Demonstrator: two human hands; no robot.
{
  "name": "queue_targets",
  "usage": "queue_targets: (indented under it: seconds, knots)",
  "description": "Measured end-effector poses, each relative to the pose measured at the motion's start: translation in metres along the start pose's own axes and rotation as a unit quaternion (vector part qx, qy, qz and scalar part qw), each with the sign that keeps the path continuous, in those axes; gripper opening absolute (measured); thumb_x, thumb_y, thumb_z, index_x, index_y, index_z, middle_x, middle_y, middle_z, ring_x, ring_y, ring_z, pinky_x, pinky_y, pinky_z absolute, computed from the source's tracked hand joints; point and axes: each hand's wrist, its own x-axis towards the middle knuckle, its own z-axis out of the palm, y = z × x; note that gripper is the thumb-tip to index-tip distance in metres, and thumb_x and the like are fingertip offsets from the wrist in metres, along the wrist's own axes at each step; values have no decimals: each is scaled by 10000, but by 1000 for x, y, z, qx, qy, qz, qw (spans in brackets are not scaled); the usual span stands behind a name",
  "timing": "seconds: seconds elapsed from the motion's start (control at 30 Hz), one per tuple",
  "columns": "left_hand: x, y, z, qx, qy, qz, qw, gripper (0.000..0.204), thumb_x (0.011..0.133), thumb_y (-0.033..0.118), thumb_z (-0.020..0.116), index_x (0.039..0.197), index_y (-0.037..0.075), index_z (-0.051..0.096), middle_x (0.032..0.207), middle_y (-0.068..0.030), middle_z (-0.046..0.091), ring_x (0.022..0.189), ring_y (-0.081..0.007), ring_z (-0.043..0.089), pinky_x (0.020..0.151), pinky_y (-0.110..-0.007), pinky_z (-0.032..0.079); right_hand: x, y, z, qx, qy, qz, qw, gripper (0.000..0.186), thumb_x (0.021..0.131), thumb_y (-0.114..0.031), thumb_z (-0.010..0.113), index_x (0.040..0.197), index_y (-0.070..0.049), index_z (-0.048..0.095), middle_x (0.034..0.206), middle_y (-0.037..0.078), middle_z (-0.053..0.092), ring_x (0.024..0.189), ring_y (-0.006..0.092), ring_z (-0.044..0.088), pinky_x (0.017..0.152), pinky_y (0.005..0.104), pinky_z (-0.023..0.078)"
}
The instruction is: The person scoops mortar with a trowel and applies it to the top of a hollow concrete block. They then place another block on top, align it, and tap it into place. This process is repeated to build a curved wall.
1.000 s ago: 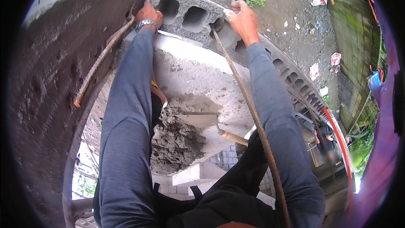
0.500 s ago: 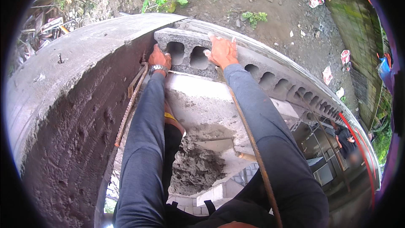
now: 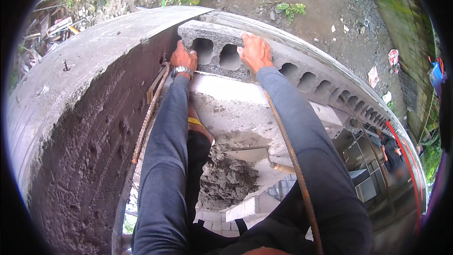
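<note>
A grey hollow concrete block (image 3: 216, 62) lies at the near end of a row of blocks, its dark cavities facing up. My left hand (image 3: 183, 58), with a metal-band watch at the wrist, grips its left end beside the brown concrete column. At the block's right end my right hand (image 3: 256, 53) is closed around it, the thumb near the second cavity. Below, a trowel (image 3: 249, 154) with a wooden handle rests by a heap of wet mortar (image 3: 227, 179) on a pale, mortar-stained surface (image 3: 224, 106). The undersides of both hands' fingers are partly hidden.
The rough column (image 3: 89, 113) stands close on my left, a nail sticking up from its top. Rusty steel bars (image 3: 293, 163) rise beside my arms. More hollow blocks (image 3: 323, 87) run away to the right. Beyond the wall, muddy ground lies lower. Another person (image 3: 390, 153) is at far right.
The whole view has shifted slightly, so the scene sits a little higher and further right in the picture. Both hands keep their grip on the block.
</note>
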Motion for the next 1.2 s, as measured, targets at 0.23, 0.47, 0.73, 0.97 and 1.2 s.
queue_targets:
  seconds: [0.23, 0.47, 0.73, 0.97, 1.2]
  knots:
    - [-4, -2, 1, 8, -22, -18, 1000, 618, 807, 261, 810, 1319, 38, 545, 1003, -215, 736, 966, -418, 710, 857, -488, 553, -1, -1, -2, 3, -21, 1, 1000, 338, 869, -247, 745, 1147, -73, 660, 1163, 171, 697, 1116, 394, 661, 970, 520, 520]
    - [0, 2, 3, 29, 2, 7, 1000, 646, 825, 291, 799, 1355, 38, 528, 1037, -226, 734, 994, -414, 710, 879, -477, 556, 1, 10, 9, 25, 5, -1, 1000, 446, 876, -254, 759, 1283, -104, 654, 1252, 160, 684, 1173, 389, 643, 1021, 516, 502]
    - [-2, 0, 3, 27, -15, -17, 999, 673, 826, 318, 802, 1374, 46, 521, 1068, -231, 729, 1005, -412, 708, 885, -467, 556, -2, 10, 6, 42, -15, 14, 999, 534, 860, -280, 797, 1347, -127, 640, 1383, 181, 630, 1236, 385, 621, 1051, 470, 506]
    - [-4, -2, 3, -13, -1, 11, 1000, 691, 823, 316, 799, 1386, 37, 511, 1127, -256, 712, 1062, -443, 682, 938, -491, 536, -1, 15, 9, 21, 7, 4, 1000, 544, 870, -319, 789, 1357, -132, 634, 1343, 194, 650, 1207, 389, 635, 1036, 476, 511]
    - [-87, 31, 28, -122, 238, -12, 963, 679, 895, 186, 650, 1454, -100, 392, 1399, -336, 529, 1305, -461, 535, 1119, -473, 419, -1, 0, 1, -17, -40, 13, 999, 507, 894, -370, 768, 1335, -149, 650, 1307, 164, 669, 1190, 376, 644, 1033, 476, 517]
